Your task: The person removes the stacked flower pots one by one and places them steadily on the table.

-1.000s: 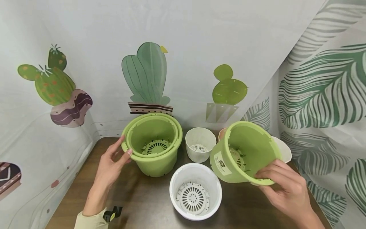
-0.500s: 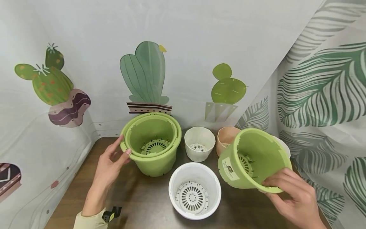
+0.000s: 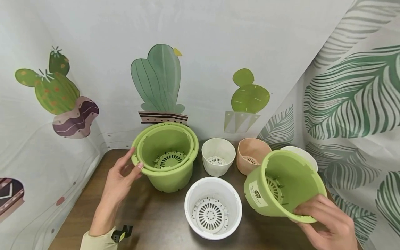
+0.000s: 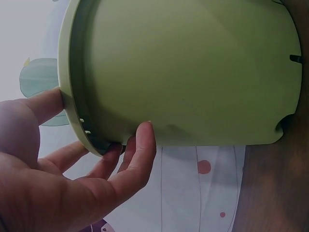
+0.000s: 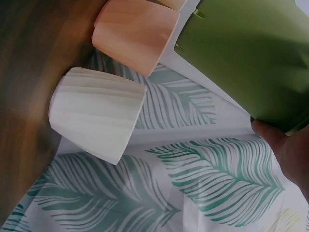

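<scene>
Head view: the right hand [image 3: 328,222] grips the rim of a tilted green plastic pot [image 3: 282,184] above the table [image 3: 156,222]; the left hand [image 3: 122,180] pinches the rim of nested green plastic pots [image 3: 165,156], a white round plastic pot [image 3: 213,207] between the hands.

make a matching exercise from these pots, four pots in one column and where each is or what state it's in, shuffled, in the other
Things:
1. stacked green pots
2. tilted green pot
3. large white pot
4. peach pot

Places or states:
A. stands at the back, between a small white pot and the tilted green one
B. gripped at its rim by the right hand
C. stands untouched, nearest the camera
D. left hand pinches the rim

Pairs: 1-D, 2-B, 3-C, 4-A
</scene>
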`<action>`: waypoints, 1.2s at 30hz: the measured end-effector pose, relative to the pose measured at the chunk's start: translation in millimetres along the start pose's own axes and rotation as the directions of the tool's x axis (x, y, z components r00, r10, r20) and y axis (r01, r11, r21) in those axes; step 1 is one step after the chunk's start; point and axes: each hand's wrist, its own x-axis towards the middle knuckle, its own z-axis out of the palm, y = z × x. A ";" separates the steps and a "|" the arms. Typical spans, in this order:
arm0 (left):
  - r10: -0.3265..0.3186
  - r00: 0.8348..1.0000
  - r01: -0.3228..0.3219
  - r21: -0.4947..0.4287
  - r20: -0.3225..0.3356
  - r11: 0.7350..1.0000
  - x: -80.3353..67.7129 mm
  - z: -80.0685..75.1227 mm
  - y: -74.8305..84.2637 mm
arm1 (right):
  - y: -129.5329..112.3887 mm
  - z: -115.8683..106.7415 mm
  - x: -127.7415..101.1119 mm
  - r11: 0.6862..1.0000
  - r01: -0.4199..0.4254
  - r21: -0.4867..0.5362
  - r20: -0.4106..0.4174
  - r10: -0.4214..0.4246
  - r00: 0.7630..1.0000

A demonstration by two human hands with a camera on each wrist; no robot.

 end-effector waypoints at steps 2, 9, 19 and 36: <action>-0.003 1.000 0.003 0.001 -0.001 1.000 -0.4 -0.1 0.2 | -1.8 0.3 -3.3 1.000 -0.011 -0.003 0.006 0.011 1.000; 0.003 1.000 -0.003 0.008 0.000 1.000 -0.4 -0.5 1.3 | -0.9 2.2 -18.8 1.000 -0.013 -0.027 0.032 0.013 0.999; 0.003 1.000 -0.003 0.019 0.001 1.000 -0.5 -0.8 2.0 | 9.4 4.5 -49.4 0.992 -0.050 -0.115 0.099 0.062 0.993; 0.009 1.000 -0.009 -0.004 0.004 1.000 -1.2 -0.4 -1.0 | 27.5 7.8 -107.4 0.962 -0.099 -0.256 0.178 0.148 0.973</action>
